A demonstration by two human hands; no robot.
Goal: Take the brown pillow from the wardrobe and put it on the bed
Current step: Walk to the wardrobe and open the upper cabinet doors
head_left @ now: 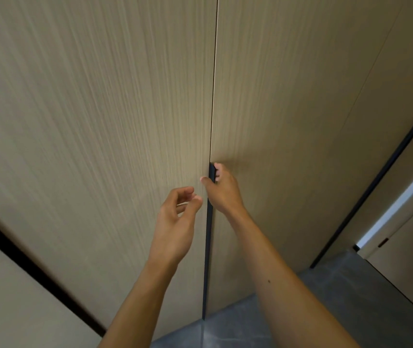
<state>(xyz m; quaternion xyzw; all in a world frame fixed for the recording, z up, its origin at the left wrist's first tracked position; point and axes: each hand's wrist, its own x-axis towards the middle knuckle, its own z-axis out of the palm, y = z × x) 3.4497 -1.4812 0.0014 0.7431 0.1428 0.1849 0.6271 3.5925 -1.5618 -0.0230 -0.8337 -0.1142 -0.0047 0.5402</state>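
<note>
The wardrobe (125, 121) stood closed, its pale wood-grain doors meeting at a thin vertical seam with a dark handle strip (209, 247) running down from mid-height to the grey floor (300, 310). The right hand (221, 190) gripped the top of that strip, fingers (218, 169) hooked over its edge and thumb on the left door. The left hand (176, 222) hovered just beside it, loosely curled and touching nothing.

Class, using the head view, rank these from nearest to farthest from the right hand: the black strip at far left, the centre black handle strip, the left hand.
1. Centre black handle strip: gripped by the right hand.
2. Left hand: just left.
3. Black strip at far left: lower left.
</note>
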